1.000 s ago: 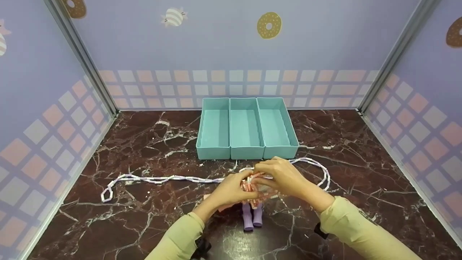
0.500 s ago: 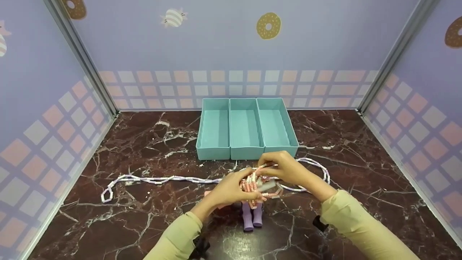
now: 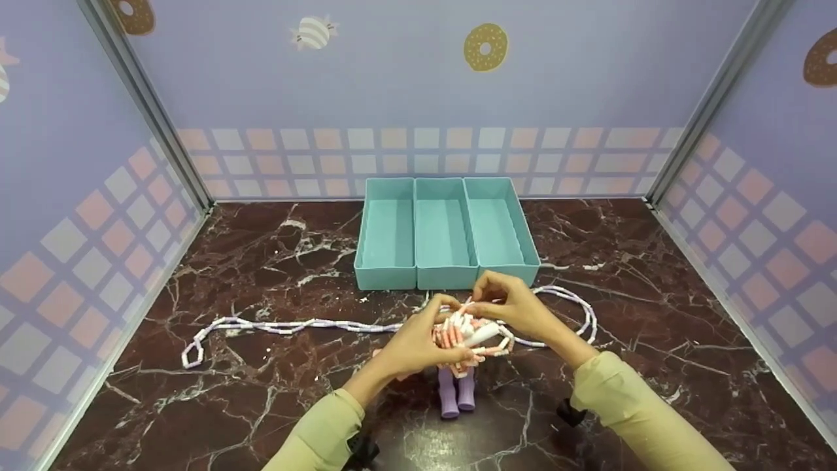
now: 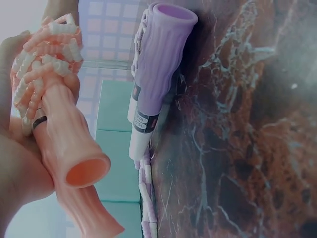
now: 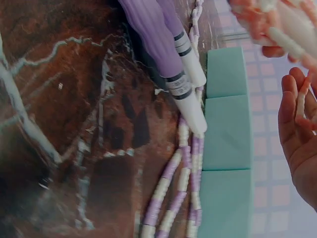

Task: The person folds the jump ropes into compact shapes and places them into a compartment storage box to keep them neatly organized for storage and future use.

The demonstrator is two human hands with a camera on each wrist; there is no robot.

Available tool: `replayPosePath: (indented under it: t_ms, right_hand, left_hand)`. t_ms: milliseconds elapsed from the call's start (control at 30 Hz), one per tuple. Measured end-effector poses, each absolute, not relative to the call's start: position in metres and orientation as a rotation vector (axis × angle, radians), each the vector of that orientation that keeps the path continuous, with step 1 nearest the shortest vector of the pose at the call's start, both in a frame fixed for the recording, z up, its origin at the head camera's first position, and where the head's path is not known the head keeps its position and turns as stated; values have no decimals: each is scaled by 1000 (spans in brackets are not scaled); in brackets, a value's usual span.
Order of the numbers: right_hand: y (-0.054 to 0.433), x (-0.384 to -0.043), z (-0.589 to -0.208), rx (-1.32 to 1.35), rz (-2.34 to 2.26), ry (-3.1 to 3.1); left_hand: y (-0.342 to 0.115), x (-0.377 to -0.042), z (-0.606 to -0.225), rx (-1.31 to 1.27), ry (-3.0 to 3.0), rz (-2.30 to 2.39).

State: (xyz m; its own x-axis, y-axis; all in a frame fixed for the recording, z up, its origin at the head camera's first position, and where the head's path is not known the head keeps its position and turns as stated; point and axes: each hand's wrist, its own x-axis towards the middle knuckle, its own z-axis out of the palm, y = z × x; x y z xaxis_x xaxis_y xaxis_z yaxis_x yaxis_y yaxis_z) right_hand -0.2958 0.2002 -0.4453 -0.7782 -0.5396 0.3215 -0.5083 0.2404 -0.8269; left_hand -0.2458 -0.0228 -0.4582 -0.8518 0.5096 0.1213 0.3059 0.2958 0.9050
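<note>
My left hand (image 3: 418, 340) grips a pink-and-white beaded jump rope, its two pink handles (image 4: 72, 131) side by side in the palm and its cord (image 4: 49, 49) wound around them in several turns. In the head view, a loose loop of that cord hangs at the bundle's right. My right hand (image 3: 513, 304), just above and right of the bundle, pinches a strand of the cord (image 5: 302, 99) between thumb and fingers. Behind and below the hands, a second jump rope with purple handles (image 3: 448, 396) and white ends lies on the table, partly hidden by the bundle.
The purple-and-white beaded cord (image 3: 294, 326) stretches left across the dark marbled table (image 3: 261, 405) and loops out at right. Three joined-looking teal boxes (image 3: 386, 278) stand behind the hands. Patterned panels (image 3: 425, 85) enclose the back and both sides.
My right hand has lifted slightly up and away from the bundle, drawing the strand with it. More of the white handle end and loose loop shows. My left hand keeps its hold.
</note>
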Motion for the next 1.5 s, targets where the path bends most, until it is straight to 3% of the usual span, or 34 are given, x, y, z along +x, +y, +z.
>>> replayPosePath:
  t_ms: [400,700,933,1233,1500]
  right_hand:
    - [209,-296,-465,-800,-1655,2252]
    - [221,-290,-479,-790,-1790,2172]
    - [222,-278,-480,-566,-2014,1909]
    - [220,-268,-482,-642,-2188,1556]
    - [213,-260,-478,-517,-2171,1678]
  left_hand:
    - [-26,-243,-457,918,2631,1414]
    - [-31,-246,-456,793,2505,1617]
    - [-33,-246,-458,738,2408,1714]
    - [-33,-246,-456,761,2536,1617]
    - [-32,-245,-455,802,2615,1551]
